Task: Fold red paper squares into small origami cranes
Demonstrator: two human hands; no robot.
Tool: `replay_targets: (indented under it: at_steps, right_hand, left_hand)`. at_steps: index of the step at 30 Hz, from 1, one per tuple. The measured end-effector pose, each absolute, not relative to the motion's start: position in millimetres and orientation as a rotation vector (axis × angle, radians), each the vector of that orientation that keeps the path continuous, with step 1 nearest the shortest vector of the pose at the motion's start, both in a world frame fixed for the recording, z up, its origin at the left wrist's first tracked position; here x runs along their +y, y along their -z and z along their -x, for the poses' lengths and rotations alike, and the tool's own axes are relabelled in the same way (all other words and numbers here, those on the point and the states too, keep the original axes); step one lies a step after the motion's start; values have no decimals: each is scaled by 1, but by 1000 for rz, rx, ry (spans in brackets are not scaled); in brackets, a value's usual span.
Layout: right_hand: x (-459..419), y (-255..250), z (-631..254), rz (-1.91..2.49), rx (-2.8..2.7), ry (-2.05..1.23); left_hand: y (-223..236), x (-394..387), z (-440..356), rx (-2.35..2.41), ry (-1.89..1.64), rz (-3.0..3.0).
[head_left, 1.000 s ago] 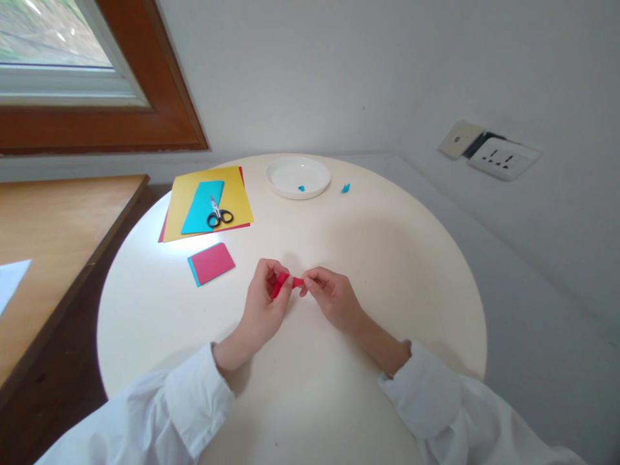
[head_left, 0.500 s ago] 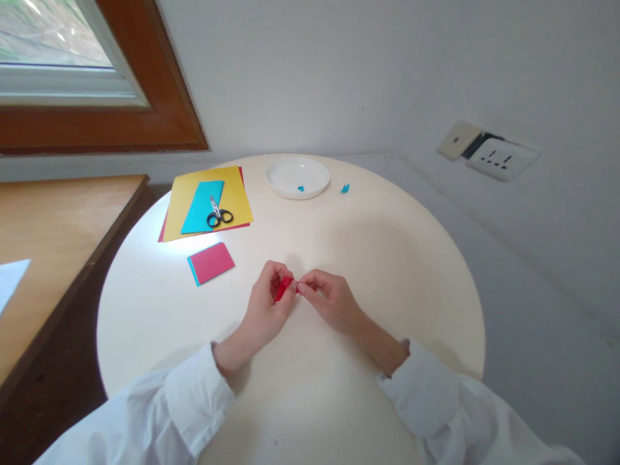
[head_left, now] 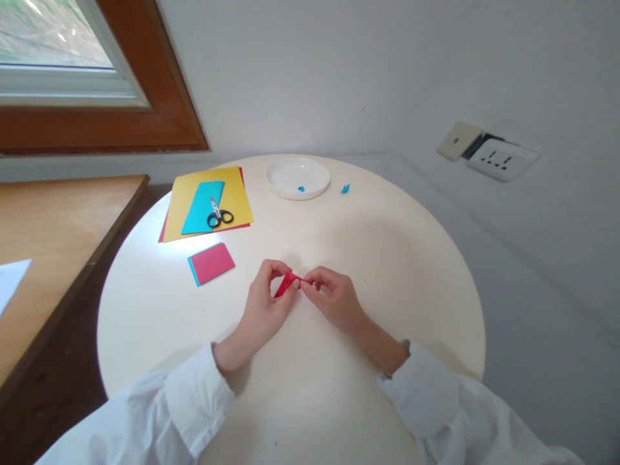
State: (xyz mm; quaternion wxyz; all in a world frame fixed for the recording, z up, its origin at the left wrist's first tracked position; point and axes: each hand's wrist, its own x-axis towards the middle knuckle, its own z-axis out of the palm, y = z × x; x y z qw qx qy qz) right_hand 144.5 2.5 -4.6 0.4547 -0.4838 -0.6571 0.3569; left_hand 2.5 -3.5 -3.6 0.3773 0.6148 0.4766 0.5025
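Over the round white table (head_left: 411,271), the left hand (head_left: 265,296) and right hand (head_left: 338,299) are pinching a small red folded paper (head_left: 285,284) that is looking half-made, while a tiny blue folded paper (head_left: 345,188) is lying, seemingly finished, beside the round white plate (head_left: 295,172).

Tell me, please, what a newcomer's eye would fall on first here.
Probably the small red paper, pinched by the left hand and the right hand near the middle of the round white table. Next might come the bright yellow sheet at the table's far left, with blue paper and black-handled scissors on top.
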Motion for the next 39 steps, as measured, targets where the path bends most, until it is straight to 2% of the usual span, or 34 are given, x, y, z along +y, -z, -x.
replay_targets:
  at_steps: [5, 20, 30, 39]
  right_hand:
    - [4, 5, -146, 1231, -1589, -718]
    - [2, 5, -146, 1106, -1765, -365]
    - [3, 7, -146, 1076, -1698, -330]
    - [3, 8, -147, 1023, -1712, -289]
  left_hand:
    - [0, -3, 0, 1426, -1320, -1757]
    - [-3, -3, -1, 1472, -1174, -1739]
    - [8, -1, -1, 1230, -1282, -1457]
    - [2, -1, -6, 1165, -1218, -1207]
